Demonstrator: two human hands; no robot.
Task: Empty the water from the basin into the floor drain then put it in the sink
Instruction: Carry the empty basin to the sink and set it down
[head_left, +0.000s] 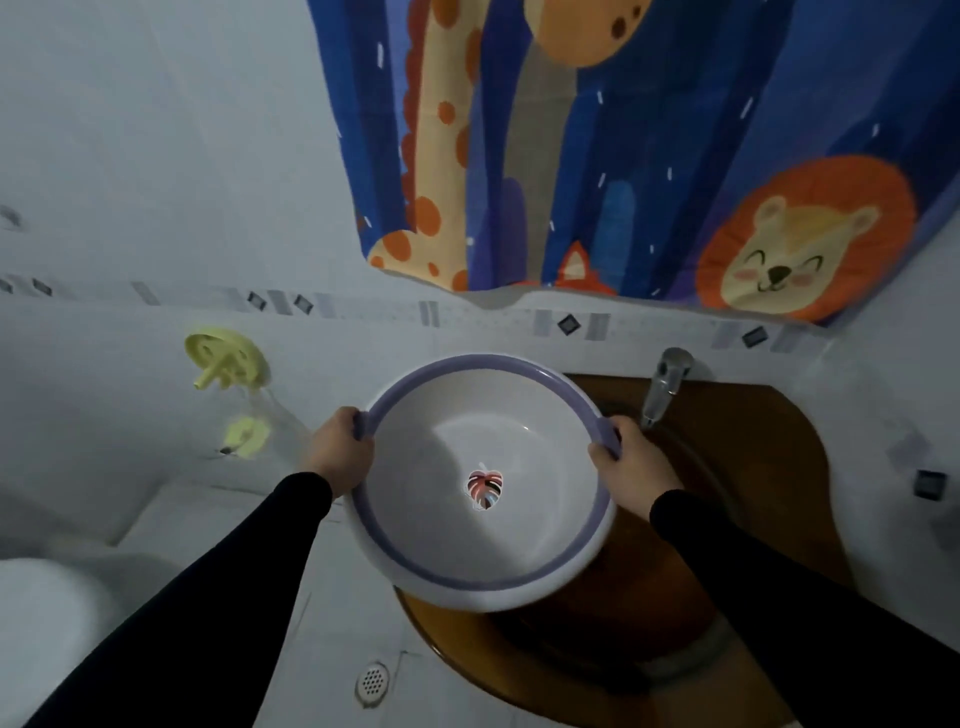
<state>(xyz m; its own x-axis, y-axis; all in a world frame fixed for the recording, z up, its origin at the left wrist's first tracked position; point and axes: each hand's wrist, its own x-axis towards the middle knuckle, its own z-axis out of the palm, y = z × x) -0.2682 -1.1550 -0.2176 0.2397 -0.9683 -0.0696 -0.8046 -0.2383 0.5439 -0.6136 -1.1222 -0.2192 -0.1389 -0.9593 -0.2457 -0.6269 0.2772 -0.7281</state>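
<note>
Gripping basin (483, 525) rim, seemingly empty, above half-hidden sink (769, 467).

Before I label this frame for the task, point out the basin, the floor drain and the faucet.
basin (519, 457): head view, bare inner wall.
floor drain (372, 681): head view, middle of the perforated grate.
faucet (662, 387): head view, its metal spout.

left hand (340, 451) + right hand (626, 457) — grip basin (447, 467) rim | basin above brown sink (737, 519) — floor drain (372, 682) lower left

Sink (753, 467) bowl largely behind basin (483, 467).
</note>
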